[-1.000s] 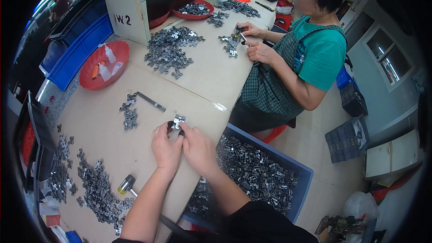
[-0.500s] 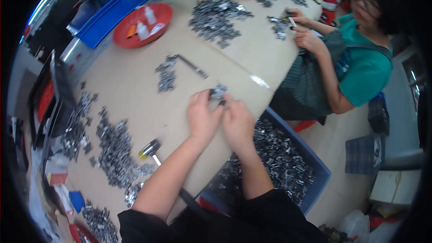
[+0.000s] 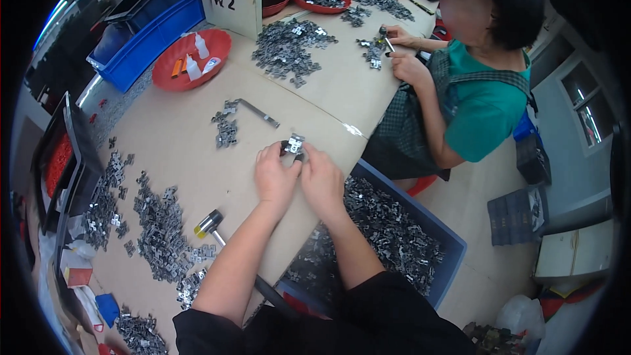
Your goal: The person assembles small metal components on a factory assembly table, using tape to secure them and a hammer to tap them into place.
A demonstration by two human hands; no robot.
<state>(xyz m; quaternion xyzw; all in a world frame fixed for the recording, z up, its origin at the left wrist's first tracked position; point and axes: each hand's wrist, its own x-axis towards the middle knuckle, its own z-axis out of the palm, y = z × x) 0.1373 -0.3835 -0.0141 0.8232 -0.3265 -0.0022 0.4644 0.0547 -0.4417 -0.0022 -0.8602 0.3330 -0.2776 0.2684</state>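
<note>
My left hand (image 3: 276, 176) and my right hand (image 3: 321, 183) meet over the table, both closed on a small silver metal piece (image 3: 295, 144). It has cut-outs and is pinched between the fingertips, some of which wear dark covers. Beyond the hands lie a flat metal bar (image 3: 258, 113) and a small cluster of similar metal pieces (image 3: 227, 133). A mallet (image 3: 209, 223) with a yellow-faced metal head rests left of my left forearm; its black handle passes under that arm. Further left spreads a long heap of metal pieces (image 3: 161, 230).
A blue-grey bin (image 3: 453, 269) full of metal pieces stands below the table edge at right. Across the table, a co-worker in green (image 3: 486, 121) handles a tool beside another heap (image 3: 286, 49). A red bowl (image 3: 220, 43) holds white bottles. Black trays (image 3: 82, 158) stand at left.
The whole view has shifted, so table and hands appear further left. Both hands keep hold of the metal piece, which now shows more clearly. The mallet and heaps stay in place on the table.
</note>
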